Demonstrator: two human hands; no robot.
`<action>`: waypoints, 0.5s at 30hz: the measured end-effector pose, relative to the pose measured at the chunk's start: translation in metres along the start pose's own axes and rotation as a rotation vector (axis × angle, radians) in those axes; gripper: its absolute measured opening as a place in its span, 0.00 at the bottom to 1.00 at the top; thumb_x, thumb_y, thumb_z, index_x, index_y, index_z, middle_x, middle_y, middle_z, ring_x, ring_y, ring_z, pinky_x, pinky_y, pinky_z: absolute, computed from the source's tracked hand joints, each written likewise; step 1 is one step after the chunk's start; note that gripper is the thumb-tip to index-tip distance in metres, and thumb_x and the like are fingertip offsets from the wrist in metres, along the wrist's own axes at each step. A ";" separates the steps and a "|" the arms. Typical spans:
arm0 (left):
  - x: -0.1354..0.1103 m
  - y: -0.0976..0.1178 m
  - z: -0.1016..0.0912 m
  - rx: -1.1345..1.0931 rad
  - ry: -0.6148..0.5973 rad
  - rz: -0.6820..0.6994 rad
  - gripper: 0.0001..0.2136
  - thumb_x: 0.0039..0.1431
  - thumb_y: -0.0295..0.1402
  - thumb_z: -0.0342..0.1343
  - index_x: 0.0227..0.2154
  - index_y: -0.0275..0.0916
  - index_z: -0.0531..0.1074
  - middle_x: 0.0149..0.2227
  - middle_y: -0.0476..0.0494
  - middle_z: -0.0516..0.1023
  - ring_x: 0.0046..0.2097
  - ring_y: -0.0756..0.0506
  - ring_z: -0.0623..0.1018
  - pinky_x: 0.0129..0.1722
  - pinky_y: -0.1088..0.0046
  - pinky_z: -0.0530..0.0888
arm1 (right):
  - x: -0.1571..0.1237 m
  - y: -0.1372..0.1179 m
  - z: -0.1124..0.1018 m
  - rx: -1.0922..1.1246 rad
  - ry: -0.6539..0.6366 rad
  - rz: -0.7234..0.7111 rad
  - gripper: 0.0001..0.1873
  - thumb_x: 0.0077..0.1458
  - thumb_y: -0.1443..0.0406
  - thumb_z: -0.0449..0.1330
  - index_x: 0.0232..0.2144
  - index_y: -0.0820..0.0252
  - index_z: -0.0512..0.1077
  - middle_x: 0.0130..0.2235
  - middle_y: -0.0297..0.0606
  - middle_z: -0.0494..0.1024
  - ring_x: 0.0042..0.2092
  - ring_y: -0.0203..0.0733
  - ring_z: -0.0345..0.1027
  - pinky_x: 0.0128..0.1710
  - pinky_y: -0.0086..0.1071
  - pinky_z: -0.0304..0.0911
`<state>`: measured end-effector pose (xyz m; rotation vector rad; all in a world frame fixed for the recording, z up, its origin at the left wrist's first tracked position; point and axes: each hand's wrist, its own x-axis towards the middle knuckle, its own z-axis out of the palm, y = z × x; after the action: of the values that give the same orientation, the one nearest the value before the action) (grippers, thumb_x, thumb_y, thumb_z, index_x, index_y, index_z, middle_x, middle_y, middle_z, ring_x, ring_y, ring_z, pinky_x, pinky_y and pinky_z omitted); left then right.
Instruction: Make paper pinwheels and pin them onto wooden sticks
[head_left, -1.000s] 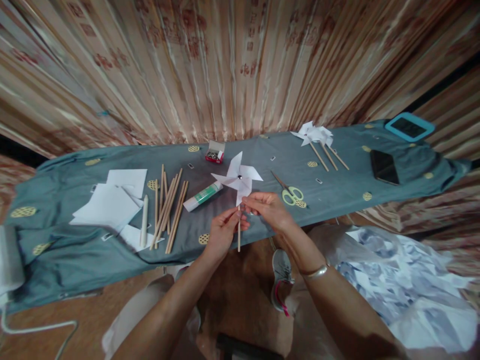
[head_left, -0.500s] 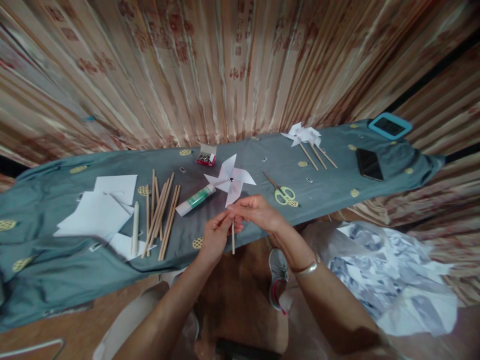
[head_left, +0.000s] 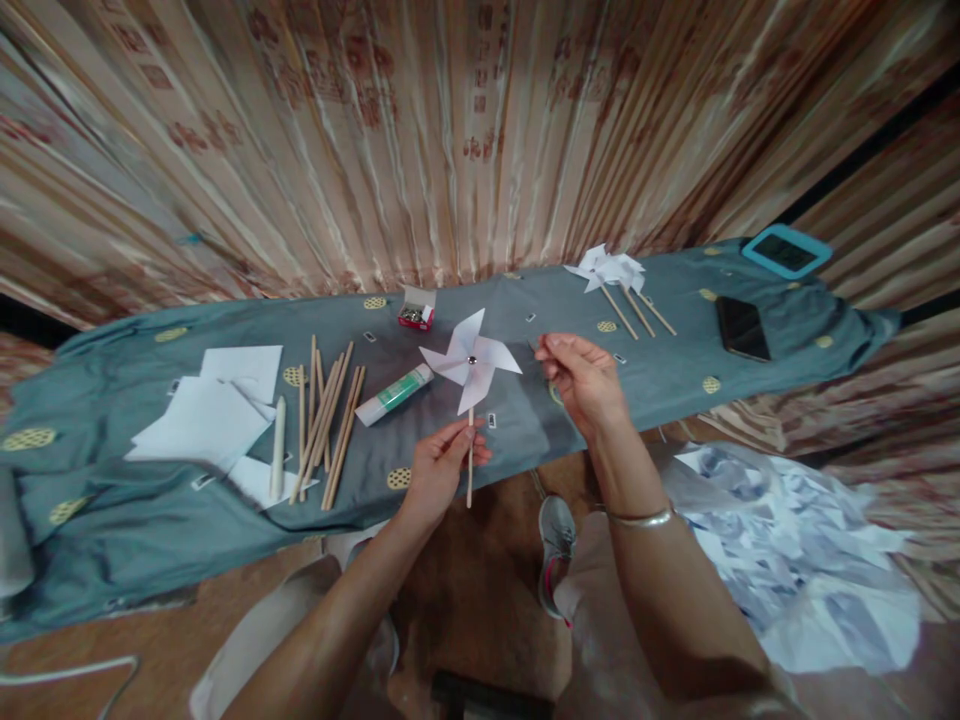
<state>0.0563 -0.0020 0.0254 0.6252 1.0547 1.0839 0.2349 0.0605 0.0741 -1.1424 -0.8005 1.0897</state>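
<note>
A white paper pinwheel (head_left: 491,362), with a shiny round pin at its centre, stands on a thin wooden stick (head_left: 470,485). My left hand (head_left: 442,460) is closed around that stick just under the paper blades. To the right of the pinwheel, my right hand (head_left: 585,380) is apart from it, thumb and fingers drawn together, and nothing shows between them. Beneath this hand lie scissors with yellow-green handles (head_left: 556,393), mostly covered; a dark tip shows by the fingertips.
Left of the pinwheel lie a glue tube (head_left: 394,395), several wooden sticks (head_left: 326,415), a white candle-like stick (head_left: 278,450) and paper sheets (head_left: 202,420). A small red box of pins (head_left: 416,315) is behind. Finished pinwheels (head_left: 607,268), a phone (head_left: 742,328) and a blue-framed device (head_left: 787,250) lie right.
My right hand has left the stick and moved right and up, over the scissors. My left hand still holds the pinwheel's stick, nearly in place. The view has shifted slightly.
</note>
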 end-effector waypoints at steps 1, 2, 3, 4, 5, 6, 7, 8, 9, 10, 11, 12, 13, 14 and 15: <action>-0.001 0.000 0.001 0.008 -0.005 -0.003 0.24 0.35 0.47 0.73 0.31 0.33 0.80 0.23 0.49 0.78 0.23 0.53 0.76 0.27 0.77 0.76 | 0.003 0.004 0.000 -0.024 0.055 -0.038 0.19 0.32 0.51 0.74 0.24 0.56 0.77 0.28 0.33 0.79 0.28 0.32 0.65 0.29 0.28 0.61; -0.002 -0.001 0.001 0.015 -0.010 -0.006 0.24 0.35 0.47 0.73 0.31 0.33 0.80 0.23 0.49 0.78 0.23 0.52 0.76 0.27 0.76 0.76 | 0.005 0.008 0.000 -0.050 0.084 -0.066 0.20 0.32 0.51 0.74 0.26 0.56 0.77 0.29 0.33 0.80 0.30 0.34 0.68 0.33 0.30 0.64; -0.003 -0.001 0.002 0.021 -0.013 -0.010 0.24 0.35 0.47 0.73 0.31 0.33 0.81 0.23 0.49 0.78 0.23 0.52 0.76 0.27 0.76 0.76 | 0.008 0.012 0.000 -0.075 0.093 -0.080 0.21 0.33 0.50 0.74 0.28 0.56 0.78 0.31 0.34 0.80 0.33 0.35 0.70 0.37 0.31 0.65; -0.003 -0.002 0.003 0.027 -0.015 -0.012 0.24 0.35 0.48 0.72 0.31 0.33 0.81 0.23 0.49 0.78 0.23 0.52 0.76 0.27 0.75 0.76 | 0.009 0.015 0.001 -0.096 0.091 -0.080 0.23 0.34 0.49 0.73 0.29 0.56 0.78 0.32 0.35 0.81 0.35 0.37 0.72 0.39 0.33 0.66; -0.004 -0.002 0.004 0.033 -0.018 -0.012 0.23 0.35 0.48 0.72 0.31 0.33 0.81 0.24 0.48 0.78 0.24 0.51 0.76 0.27 0.75 0.76 | 0.010 0.018 0.001 -0.109 0.082 -0.071 0.24 0.34 0.48 0.73 0.31 0.57 0.77 0.33 0.36 0.81 0.36 0.38 0.72 0.41 0.34 0.67; -0.005 -0.003 0.004 0.039 -0.021 -0.012 0.23 0.36 0.47 0.72 0.31 0.33 0.81 0.24 0.48 0.78 0.24 0.51 0.76 0.27 0.75 0.76 | 0.011 0.019 0.002 -0.118 0.071 -0.056 0.25 0.34 0.47 0.73 0.31 0.57 0.77 0.33 0.36 0.81 0.37 0.39 0.73 0.41 0.34 0.67; -0.005 -0.004 0.005 0.044 -0.025 -0.012 0.23 0.37 0.47 0.72 0.32 0.33 0.81 0.24 0.48 0.78 0.24 0.51 0.76 0.28 0.74 0.76 | 0.011 0.020 0.003 -0.119 0.060 -0.039 0.26 0.33 0.47 0.73 0.31 0.57 0.77 0.33 0.36 0.81 0.37 0.39 0.73 0.41 0.34 0.67; -0.006 -0.004 0.005 0.049 -0.029 -0.011 0.22 0.38 0.47 0.72 0.32 0.33 0.81 0.24 0.48 0.78 0.24 0.51 0.77 0.28 0.74 0.76 | 0.011 0.021 0.004 -0.113 0.049 -0.021 0.26 0.33 0.46 0.73 0.31 0.57 0.77 0.33 0.36 0.82 0.36 0.39 0.73 0.41 0.34 0.67; -0.007 -0.005 0.005 0.053 -0.031 -0.009 0.22 0.38 0.46 0.71 0.32 0.33 0.81 0.24 0.48 0.78 0.24 0.51 0.76 0.28 0.74 0.76 | 0.011 0.021 0.004 -0.103 0.034 -0.004 0.27 0.32 0.46 0.73 0.30 0.57 0.77 0.32 0.35 0.82 0.35 0.39 0.73 0.40 0.33 0.67; -0.007 -0.005 0.005 0.055 -0.033 -0.010 0.22 0.39 0.46 0.71 0.32 0.33 0.81 0.24 0.48 0.78 0.24 0.51 0.76 0.28 0.74 0.76 | 0.010 0.020 0.005 -0.091 0.019 0.013 0.27 0.31 0.46 0.73 0.29 0.57 0.77 0.32 0.35 0.82 0.34 0.38 0.73 0.39 0.33 0.67; -0.008 -0.005 0.005 0.057 -0.034 -0.011 0.22 0.39 0.46 0.71 0.32 0.33 0.81 0.24 0.48 0.77 0.24 0.51 0.76 0.28 0.74 0.76 | 0.009 0.020 0.006 -0.078 0.004 0.030 0.27 0.30 0.46 0.73 0.29 0.57 0.78 0.31 0.35 0.81 0.33 0.37 0.72 0.37 0.32 0.67; -0.008 -0.006 0.005 0.059 -0.036 -0.012 0.22 0.38 0.46 0.71 0.32 0.33 0.80 0.23 0.48 0.77 0.23 0.51 0.76 0.28 0.74 0.76 | 0.007 0.019 0.008 -0.069 -0.012 0.046 0.27 0.29 0.46 0.74 0.28 0.58 0.78 0.29 0.34 0.81 0.31 0.37 0.71 0.35 0.32 0.67; -0.009 -0.006 0.005 0.061 -0.037 -0.015 0.22 0.38 0.46 0.71 0.31 0.33 0.80 0.23 0.48 0.77 0.23 0.51 0.76 0.27 0.74 0.76 | 0.006 0.018 0.009 -0.066 -0.029 0.063 0.27 0.29 0.46 0.74 0.27 0.58 0.78 0.28 0.33 0.81 0.30 0.36 0.71 0.33 0.31 0.66; -0.009 -0.006 0.005 0.064 -0.037 -0.017 0.22 0.37 0.46 0.71 0.31 0.33 0.80 0.22 0.49 0.77 0.23 0.51 0.76 0.27 0.74 0.76 | 0.004 0.017 0.010 -0.067 -0.047 0.082 0.27 0.28 0.46 0.74 0.27 0.58 0.78 0.26 0.32 0.80 0.28 0.35 0.69 0.31 0.30 0.66; -0.009 -0.006 0.005 0.069 -0.038 -0.019 0.22 0.36 0.46 0.71 0.31 0.33 0.80 0.22 0.49 0.77 0.23 0.51 0.75 0.27 0.74 0.76 | 0.003 0.015 0.011 -0.069 -0.064 0.100 0.27 0.28 0.46 0.74 0.26 0.58 0.78 0.25 0.31 0.79 0.27 0.35 0.68 0.30 0.30 0.65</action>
<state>0.0623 -0.0127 0.0259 0.6870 1.0670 1.0185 0.2217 0.0673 0.0621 -1.2213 -0.8437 1.1942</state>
